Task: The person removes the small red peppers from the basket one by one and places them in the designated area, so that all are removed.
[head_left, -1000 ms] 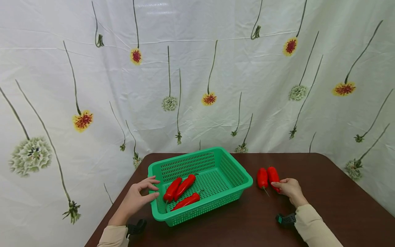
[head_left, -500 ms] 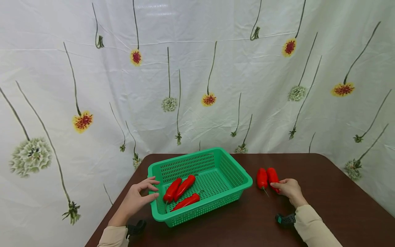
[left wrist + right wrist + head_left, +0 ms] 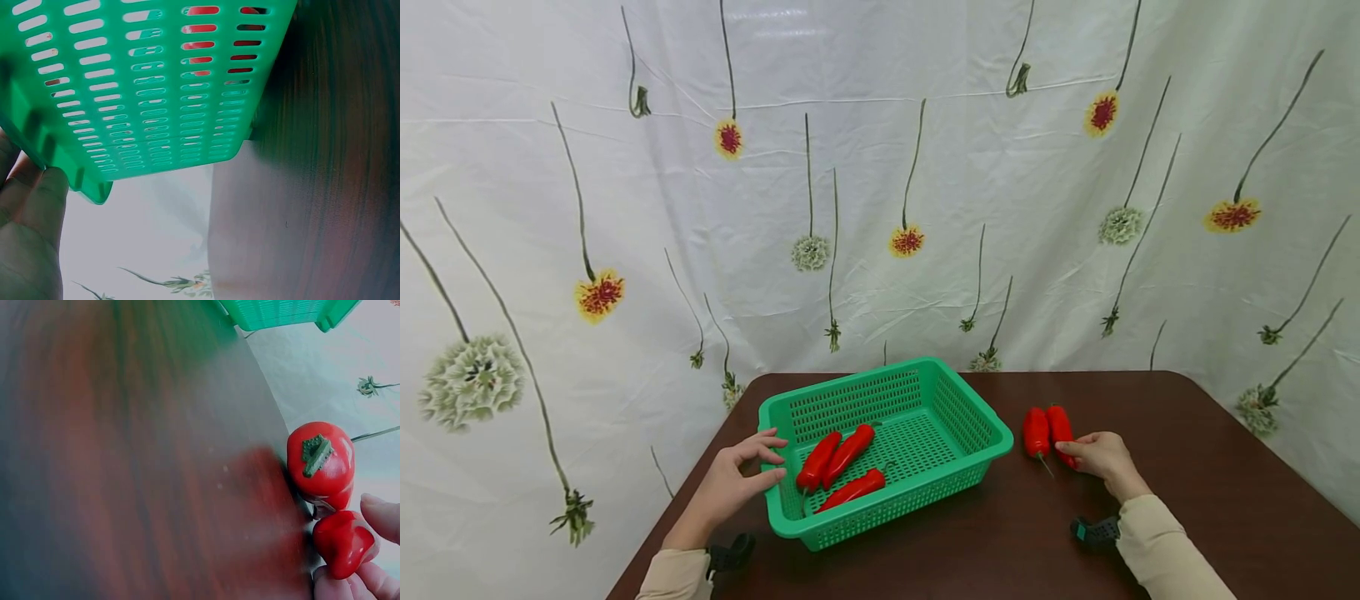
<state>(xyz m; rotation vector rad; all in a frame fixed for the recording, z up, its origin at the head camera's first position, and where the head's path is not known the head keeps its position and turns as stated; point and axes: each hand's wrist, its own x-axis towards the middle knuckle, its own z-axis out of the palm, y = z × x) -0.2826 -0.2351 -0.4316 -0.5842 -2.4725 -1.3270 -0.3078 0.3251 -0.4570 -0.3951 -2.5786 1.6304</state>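
Observation:
My right hand [image 3: 1105, 460] holds a red pepper [image 3: 1060, 423] by its near end, with thumb and fingers on either side of it. The right wrist view shows the end of this pepper [image 3: 344, 544] between them. Just left of it lies a second red pepper [image 3: 1036, 431], its green stem pointing toward me. At the green plastic basket [image 3: 887, 510], my left hand [image 3: 733, 483] rests on the left rim with its fingers loosely spread over the edge. Inside the basket, three red peppers [image 3: 850, 456] lie toward the left.
The dark brown table [image 3: 1000, 533] carries everything. A white curtain [image 3: 880, 292] printed with flowers hangs behind its far edge. Both wrists wear black straps, one a band [image 3: 1097, 531] near the beige right sleeve [image 3: 1165, 546].
The pepper under my right hand has shifted very slightly left, along with the fingers on it. My left hand and the basket stay where they were.

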